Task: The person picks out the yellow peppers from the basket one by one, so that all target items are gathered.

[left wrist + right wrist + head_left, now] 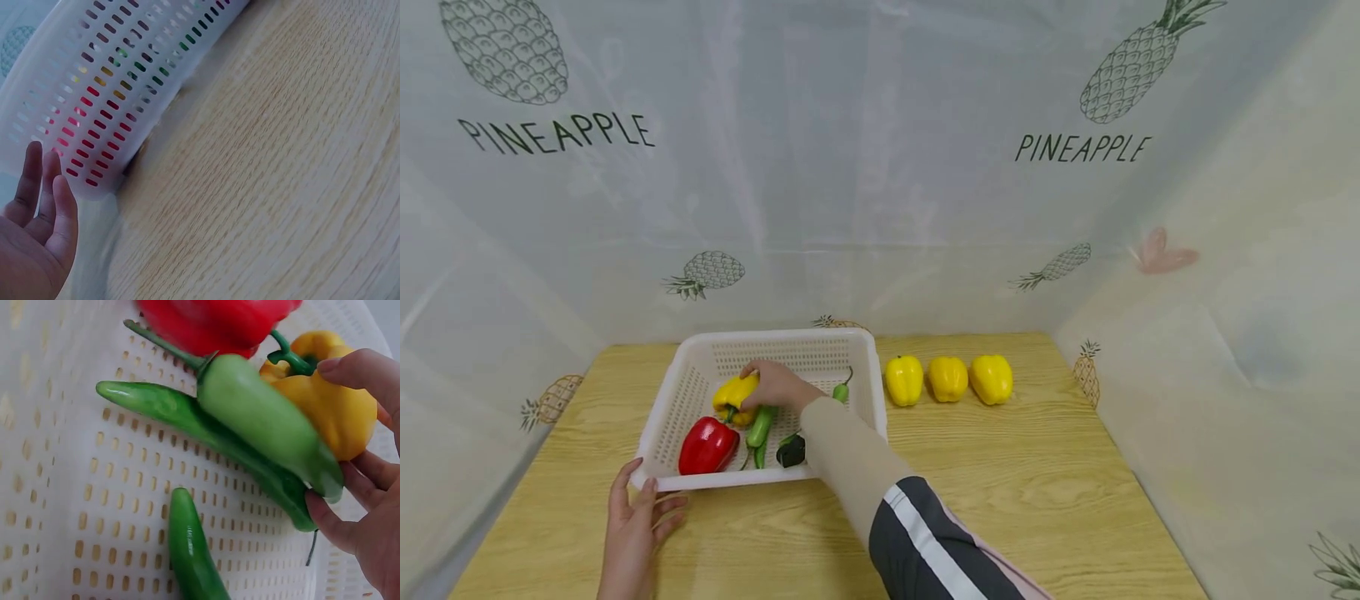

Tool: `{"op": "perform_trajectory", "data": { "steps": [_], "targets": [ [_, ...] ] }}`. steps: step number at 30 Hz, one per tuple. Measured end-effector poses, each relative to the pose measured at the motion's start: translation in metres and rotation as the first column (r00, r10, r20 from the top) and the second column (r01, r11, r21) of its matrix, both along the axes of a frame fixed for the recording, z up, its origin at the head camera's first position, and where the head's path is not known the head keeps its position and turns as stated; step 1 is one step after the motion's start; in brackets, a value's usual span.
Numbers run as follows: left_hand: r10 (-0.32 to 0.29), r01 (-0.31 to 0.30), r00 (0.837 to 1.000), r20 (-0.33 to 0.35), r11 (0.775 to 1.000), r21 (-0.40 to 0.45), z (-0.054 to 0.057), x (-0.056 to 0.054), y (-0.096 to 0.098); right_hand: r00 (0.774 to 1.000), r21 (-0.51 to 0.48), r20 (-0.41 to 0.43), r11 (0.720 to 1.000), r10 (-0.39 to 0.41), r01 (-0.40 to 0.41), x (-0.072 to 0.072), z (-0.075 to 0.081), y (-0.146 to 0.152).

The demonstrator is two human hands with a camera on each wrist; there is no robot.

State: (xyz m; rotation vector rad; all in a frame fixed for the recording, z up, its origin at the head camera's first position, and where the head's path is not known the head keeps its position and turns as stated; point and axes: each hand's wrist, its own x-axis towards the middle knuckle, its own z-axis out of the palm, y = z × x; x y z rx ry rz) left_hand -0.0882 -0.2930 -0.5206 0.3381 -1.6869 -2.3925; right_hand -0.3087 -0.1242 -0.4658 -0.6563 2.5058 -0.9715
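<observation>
In the head view my right hand (778, 386) reaches into a white plastic basket (782, 336) and grips a yellow bell pepper (733, 389) with a green stem. The right wrist view shows fingers curled round that pepper, one digit at the tip of a light green pepper (256, 400). Under this lies a darker, slender green pepper (156, 403). A glossy red bell pepper (708, 446) sits in the basket's front left. My left hand (634, 529) touches the basket's front left corner, its fingers extended and loosely spread.
Three yellow bell peppers, the left one (903, 381) nearest the basket, stand in a row to its right. Inside the basket are also a dark vegetable (791, 451) and another green pepper (841, 392). Pineapple-printed sheeting (880, 167) surrounds the wooden table (1037, 500).
</observation>
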Motion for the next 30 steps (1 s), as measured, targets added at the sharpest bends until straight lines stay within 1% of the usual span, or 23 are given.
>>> {"op": "perform_trajectory", "data": {
  "steps": [4, 8, 11, 13, 15, 18, 22, 25, 30],
  "targets": [
    [-0.007, 0.007, 1.0, -0.013, 1.0, 0.002, -0.001, 0.0, 0.001, 1.0, -0.029, -0.014, 1.0, -0.004, 0.004, -0.002, 0.005, 0.005],
    [-0.009, 0.009, 1.0, -0.012, 1.0, -0.003, -0.002, 0.0, 0.001, 1.0, -0.06, 0.006, 0.998, -0.03, 0.03, -0.001, 0.008, 0.011],
    [-0.007, 0.007, 1.0, 0.008, 1.0, -0.013, -0.001, -0.002, 0.001, 0.999, -0.081, 0.022, 0.995, -0.05, 0.052, 0.0, 0.01, 0.016],
    [-0.002, 0.002, 1.0, 0.027, 1.0, -0.02, 0.0, -0.002, 0.001, 0.999, -0.086, 0.021, 0.995, -0.048, 0.05, 0.0, 0.011, 0.018],
    [0.006, -0.005, 0.999, 0.04, 1.0, -0.026, 0.0, -0.003, 0.001, 0.999, -0.093, 0.024, 0.995, -0.035, 0.038, -0.001, 0.012, 0.02],
    [0.011, -0.009, 0.999, 0.043, 1.0, -0.028, 0.001, -0.004, 0.001, 0.999, -0.117, 0.047, 0.993, -0.008, 0.014, 0.0, 0.016, 0.023],
    [0.007, -0.006, 0.999, 0.038, 1.0, -0.026, 0.001, -0.005, 0.001, 0.996, -0.169, 0.076, 0.985, 0.041, -0.028, 0.001, 0.025, 0.026],
    [0.009, -0.008, 0.999, 0.045, 1.0, -0.027, 0.001, -0.006, 0.001, 0.994, -0.202, 0.077, 0.978, 0.074, -0.057, 0.002, 0.031, 0.029],
    [0.01, -0.009, 0.999, 0.045, 0.999, -0.035, 0.001, -0.005, 0.002, 0.991, -0.245, 0.103, 0.968, 0.085, -0.057, 0.007, 0.039, 0.036]
  ]
}}
